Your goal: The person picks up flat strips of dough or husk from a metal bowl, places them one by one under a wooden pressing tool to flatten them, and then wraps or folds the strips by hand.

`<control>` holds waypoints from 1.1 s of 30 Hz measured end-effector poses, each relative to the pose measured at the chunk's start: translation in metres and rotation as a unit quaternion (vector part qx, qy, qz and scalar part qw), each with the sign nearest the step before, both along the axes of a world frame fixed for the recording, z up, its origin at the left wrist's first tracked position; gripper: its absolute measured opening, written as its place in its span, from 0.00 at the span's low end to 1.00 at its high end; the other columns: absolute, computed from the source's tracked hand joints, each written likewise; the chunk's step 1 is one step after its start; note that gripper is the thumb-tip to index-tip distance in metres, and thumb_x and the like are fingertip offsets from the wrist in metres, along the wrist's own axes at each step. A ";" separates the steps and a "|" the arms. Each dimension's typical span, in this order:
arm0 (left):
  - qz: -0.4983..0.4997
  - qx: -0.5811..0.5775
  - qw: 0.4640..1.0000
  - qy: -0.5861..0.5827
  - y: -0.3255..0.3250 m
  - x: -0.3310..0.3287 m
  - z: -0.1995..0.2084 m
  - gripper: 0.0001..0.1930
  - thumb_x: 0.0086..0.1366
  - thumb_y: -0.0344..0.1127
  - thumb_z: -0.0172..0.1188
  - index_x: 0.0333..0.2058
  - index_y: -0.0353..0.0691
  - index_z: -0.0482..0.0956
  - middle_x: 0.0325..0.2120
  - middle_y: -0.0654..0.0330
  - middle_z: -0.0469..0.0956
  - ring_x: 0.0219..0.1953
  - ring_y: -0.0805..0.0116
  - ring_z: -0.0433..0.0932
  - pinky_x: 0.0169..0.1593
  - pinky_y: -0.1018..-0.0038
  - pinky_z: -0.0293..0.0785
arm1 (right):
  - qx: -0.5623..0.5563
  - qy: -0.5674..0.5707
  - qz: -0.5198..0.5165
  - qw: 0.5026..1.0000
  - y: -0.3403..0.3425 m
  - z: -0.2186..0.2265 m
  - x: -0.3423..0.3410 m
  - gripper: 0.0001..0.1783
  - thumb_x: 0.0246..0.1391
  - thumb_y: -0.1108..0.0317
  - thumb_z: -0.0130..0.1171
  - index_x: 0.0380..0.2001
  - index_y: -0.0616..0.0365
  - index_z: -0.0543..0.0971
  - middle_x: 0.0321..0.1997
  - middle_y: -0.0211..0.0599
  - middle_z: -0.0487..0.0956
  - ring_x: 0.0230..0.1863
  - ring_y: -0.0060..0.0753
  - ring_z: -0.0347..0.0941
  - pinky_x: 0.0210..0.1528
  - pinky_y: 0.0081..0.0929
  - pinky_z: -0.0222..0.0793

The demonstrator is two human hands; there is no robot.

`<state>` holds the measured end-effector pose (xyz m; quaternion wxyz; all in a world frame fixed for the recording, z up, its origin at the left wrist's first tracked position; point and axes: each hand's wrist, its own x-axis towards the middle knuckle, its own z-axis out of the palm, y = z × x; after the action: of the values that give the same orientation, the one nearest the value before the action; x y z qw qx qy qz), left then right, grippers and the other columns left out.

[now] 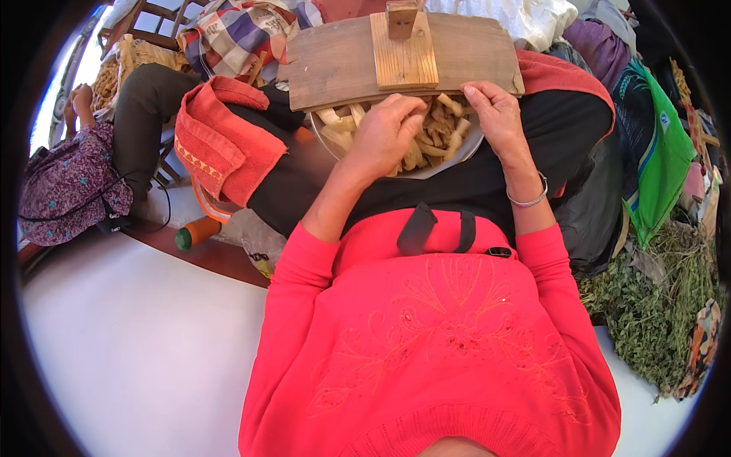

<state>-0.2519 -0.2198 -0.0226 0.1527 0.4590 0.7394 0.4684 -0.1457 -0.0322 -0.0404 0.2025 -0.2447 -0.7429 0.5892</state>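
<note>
On my lap rests a metal bowl (428,175) holding pale, cut root-like pieces (439,126), some thick and some thin. A wide wooden board (327,65) lies across the bowl's far side, with a lighter plank and a block (401,21) on top. Over the bowl's left part, my left hand (386,133) is closed with its fingers curled near the board's near edge. My right hand (495,118) pinches thumb and fingers together at that edge, over the bowl's right rim. What either hand holds, if anything, I cannot make out.
A red towel (221,145) drapes over my left knee. Beside it lies an orange bottle-like object with a green end (198,233). Another person's arm and patterned sleeve (72,186) are at far left. Dried green plants (662,297) and a green bag (655,145) lie right.
</note>
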 end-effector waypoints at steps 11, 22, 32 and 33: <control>-0.053 -0.243 0.902 0.353 -0.008 0.020 -0.030 0.06 0.52 0.32 0.55 0.28 0.45 0.80 0.29 0.61 0.77 0.39 0.62 0.73 0.42 0.65 0.64 | 0.265 -0.090 0.113 0.953 -0.022 -0.007 0.013 0.10 0.52 0.64 0.57 0.28 0.59 0.80 0.28 0.42 0.79 0.35 0.44 0.76 0.37 0.39 0.69; 0.000 -0.036 0.999 0.020 -0.038 0.032 0.067 0.04 0.57 0.24 0.55 0.32 0.35 0.74 0.26 0.56 0.74 0.31 0.58 0.74 0.36 0.69 0.69 | -0.169 -0.011 0.266 0.949 -0.051 0.031 0.025 0.23 0.60 0.52 0.55 0.40 0.64 0.79 0.32 0.27 0.78 0.35 0.19 0.70 0.41 0.21 0.68; 0.003 0.362 0.926 -0.106 -0.096 0.032 0.158 0.08 0.57 0.23 0.56 0.35 0.25 0.73 0.26 0.50 0.75 0.23 0.69 0.71 0.27 0.77 0.65 | 0.013 0.024 0.337 0.941 -0.054 0.137 0.080 0.05 0.49 0.77 0.58 0.32 0.63 0.77 0.25 0.39 0.76 0.26 0.39 0.74 0.30 0.26 0.67; 0.055 0.387 0.916 -0.086 -0.101 0.034 0.160 0.07 0.57 0.23 0.56 0.34 0.25 0.73 0.25 0.50 0.75 0.23 0.70 0.70 0.28 0.78 0.65 | 0.035 0.035 0.322 0.945 -0.049 0.140 0.084 0.05 0.48 0.77 0.59 0.31 0.63 0.77 0.25 0.38 0.76 0.26 0.38 0.74 0.30 0.26 0.67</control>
<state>-0.2179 -0.3205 0.1374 0.0003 0.3991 0.5081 0.7633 -0.0619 -0.0810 0.0998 0.0360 0.0359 -0.7946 0.6050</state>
